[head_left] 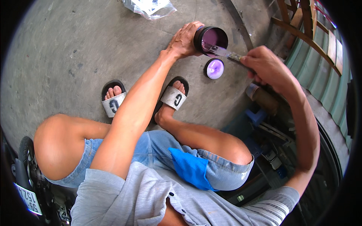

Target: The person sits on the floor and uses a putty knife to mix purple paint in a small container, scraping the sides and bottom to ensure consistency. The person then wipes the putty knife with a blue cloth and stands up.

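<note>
My left hand (184,42) is wrapped around the side of a round black can (222,34), which is tilted so its mouth faces me. Purple, paste-like stuff (212,36) coats its inside. In my right hand (267,67) is the handle of a putty knife (221,51), whose flat blade reaches into the can's mouth. The front of the blade lies against the purple stuff, and I cannot tell how much it carries. Just below the can, a round lid (215,69) with a black rim lies on the floor, its upturned face smeared bright purple.
A clear plastic bag (151,7) lies on the concrete floor (68,56) beyond the can. Wooden frames (307,35) and corrugated sheeting (313,71) stand on the right. Dark clutter with a blue piece (256,116) sits under my right arm; a motorbike wheel (26,150) is at left.
</note>
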Tool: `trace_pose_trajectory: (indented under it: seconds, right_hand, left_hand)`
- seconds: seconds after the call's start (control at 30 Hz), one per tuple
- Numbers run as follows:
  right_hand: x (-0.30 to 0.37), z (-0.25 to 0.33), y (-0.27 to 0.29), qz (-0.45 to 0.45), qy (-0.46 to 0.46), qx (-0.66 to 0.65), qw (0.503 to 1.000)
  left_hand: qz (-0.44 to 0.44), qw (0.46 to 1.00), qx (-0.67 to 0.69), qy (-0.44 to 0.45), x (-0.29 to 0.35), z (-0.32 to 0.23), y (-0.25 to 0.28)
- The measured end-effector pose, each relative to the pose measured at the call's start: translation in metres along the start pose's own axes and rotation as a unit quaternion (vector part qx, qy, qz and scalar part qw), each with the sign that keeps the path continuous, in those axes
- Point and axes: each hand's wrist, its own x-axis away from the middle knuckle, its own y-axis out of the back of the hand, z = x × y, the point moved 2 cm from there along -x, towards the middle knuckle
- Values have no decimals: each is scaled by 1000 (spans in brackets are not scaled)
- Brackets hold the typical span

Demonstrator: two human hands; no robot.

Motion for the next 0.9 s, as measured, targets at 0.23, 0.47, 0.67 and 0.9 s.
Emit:
trace_pose_trajectory:
  seconds: [0.23,0.47,0.67,0.9]
  right_hand:
    - [0,-25,18,-221,243,-50,943]
    - [-58,-22,-75,-220,435,-672,558]
    - [-81,-41,-85,-298,446,-747,394]
    - [-86,8,-97,-381,442,-506,635]
  left_hand:
    - [-13,999,13,-42,0,2,2]
    - [234,970,-38,-42,-36,-2,23]
    - [117,991,-66,-23,-17,-10,38]
    - [-125,991,35,22,18,-4,-23]
